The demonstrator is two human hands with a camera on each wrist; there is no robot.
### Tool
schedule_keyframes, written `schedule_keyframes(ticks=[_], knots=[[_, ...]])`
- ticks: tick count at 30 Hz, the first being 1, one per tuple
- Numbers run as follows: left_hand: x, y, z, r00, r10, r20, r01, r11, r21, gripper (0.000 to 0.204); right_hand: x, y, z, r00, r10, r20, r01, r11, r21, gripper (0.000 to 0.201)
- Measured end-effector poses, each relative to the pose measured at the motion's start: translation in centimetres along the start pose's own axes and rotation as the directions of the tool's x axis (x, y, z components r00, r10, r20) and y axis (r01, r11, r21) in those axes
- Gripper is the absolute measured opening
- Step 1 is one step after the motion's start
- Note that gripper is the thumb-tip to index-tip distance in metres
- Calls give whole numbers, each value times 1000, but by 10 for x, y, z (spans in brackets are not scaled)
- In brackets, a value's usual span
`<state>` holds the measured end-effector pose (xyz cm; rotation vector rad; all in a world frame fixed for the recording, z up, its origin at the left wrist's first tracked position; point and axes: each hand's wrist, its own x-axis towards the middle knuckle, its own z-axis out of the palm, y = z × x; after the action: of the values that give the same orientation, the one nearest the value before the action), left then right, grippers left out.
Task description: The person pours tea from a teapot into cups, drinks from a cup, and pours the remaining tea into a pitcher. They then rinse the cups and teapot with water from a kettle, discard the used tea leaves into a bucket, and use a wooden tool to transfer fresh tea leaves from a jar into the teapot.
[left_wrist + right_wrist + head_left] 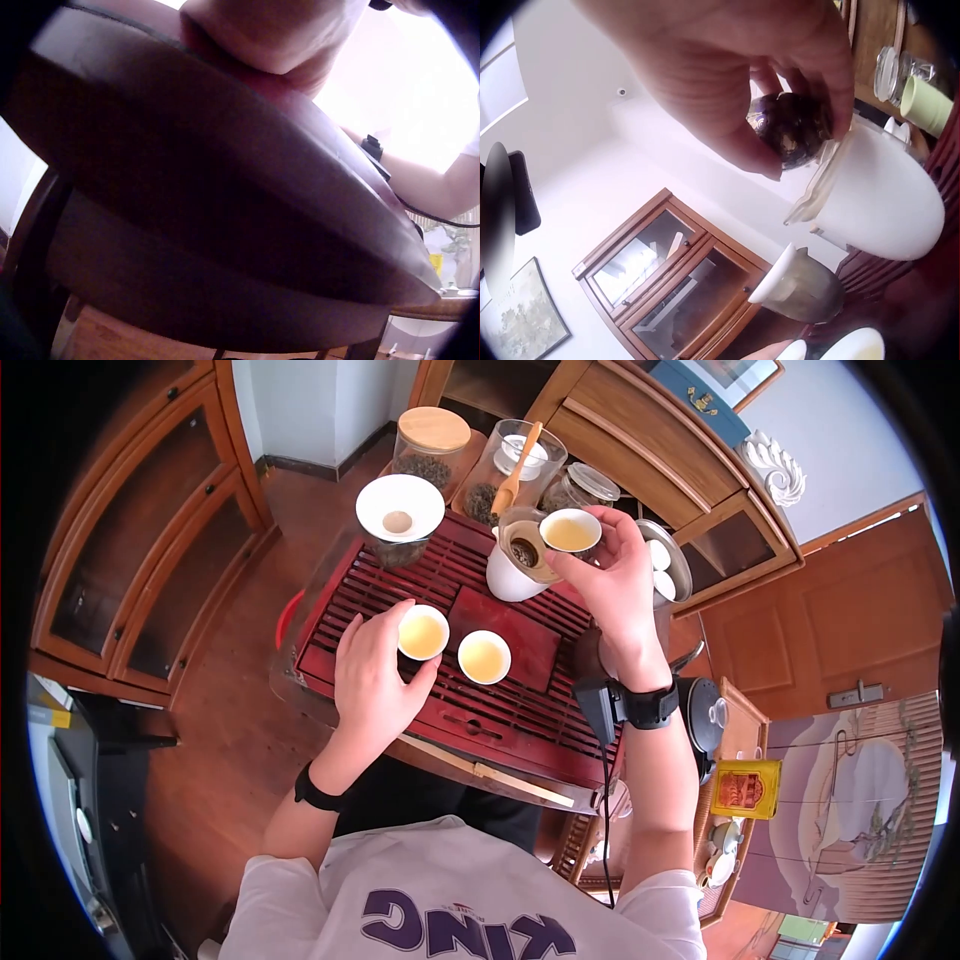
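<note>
My right hand (pixel 622 585) pinches a small dark-outsided cup of yellow tea (pixel 570 533) by its rim, raised beside the white lidless pot (pixel 515 575). The right wrist view shows this cup (pixel 791 129) between thumb and fingers of the right hand (pixel 727 67), near the white pot (pixel 885 195). My left hand (pixel 378 678) has thumb and fingers around another tea-filled cup (pixel 423 632) low over the red slatted tray (pixel 450 725). A third full cup (pixel 485 658) stands just right of it. In the left wrist view only part of the left hand (pixel 277 34) shows.
Behind the tray stand a strainer (pixel 400 510) on a glass vessel, a wooden-lidded jar (pixel 432 445) and a glass container with a wooden scoop (pixel 515 475). A round metal bowl (pixel 680 565) and dark kettle (pixel 703 715) are at the right. A cable hangs from the right wrist.
</note>
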<state>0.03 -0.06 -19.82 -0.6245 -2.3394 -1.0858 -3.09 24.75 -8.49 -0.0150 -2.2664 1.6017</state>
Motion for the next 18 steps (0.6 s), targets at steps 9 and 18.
schedule_keyframes(ticks=[9, 18], knots=[[0, 2, -1, 1000, -14, 13, 14, 1000, -10, 65, 8, 5, -2, 994, -104, 17, 105, 974, -200, 56], [0, 1, -1, 1000, -16, 16, 16, 1000, -3, 65, 9, -12, -4, 952, -296, 73, 291, 812, -505, 50]])
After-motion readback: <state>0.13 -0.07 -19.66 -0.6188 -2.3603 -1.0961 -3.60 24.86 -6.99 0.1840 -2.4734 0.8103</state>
